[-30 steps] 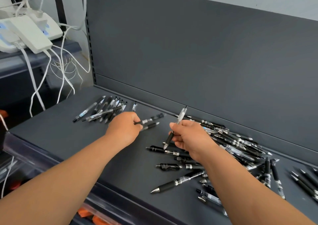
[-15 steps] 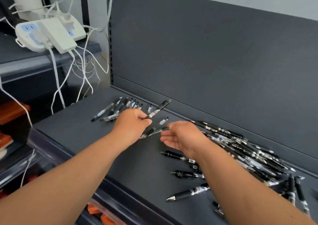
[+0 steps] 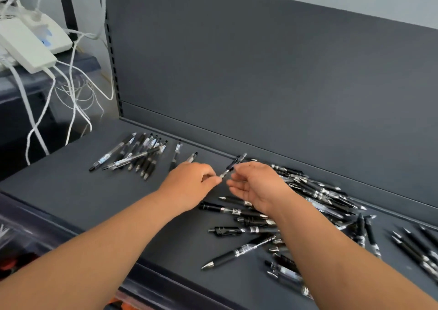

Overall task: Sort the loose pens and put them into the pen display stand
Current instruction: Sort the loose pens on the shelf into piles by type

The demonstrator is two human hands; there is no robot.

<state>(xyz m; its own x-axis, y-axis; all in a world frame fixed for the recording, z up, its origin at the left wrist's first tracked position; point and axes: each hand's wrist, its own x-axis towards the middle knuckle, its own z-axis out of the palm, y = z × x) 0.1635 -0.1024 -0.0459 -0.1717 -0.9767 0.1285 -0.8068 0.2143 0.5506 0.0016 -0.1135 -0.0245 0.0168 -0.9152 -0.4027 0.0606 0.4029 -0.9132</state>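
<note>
As the left hand pinches one clear-barrelled pen just by its tip, the right hand slack-fingered beside it, it may drop among the loose pens.

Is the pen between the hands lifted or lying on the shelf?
Lifted: the left hand pinches the pen by its near end, above the shelf.

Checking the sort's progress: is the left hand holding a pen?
Yes, the left hand pinches one end of a dark pen with its fingertips.
</note>
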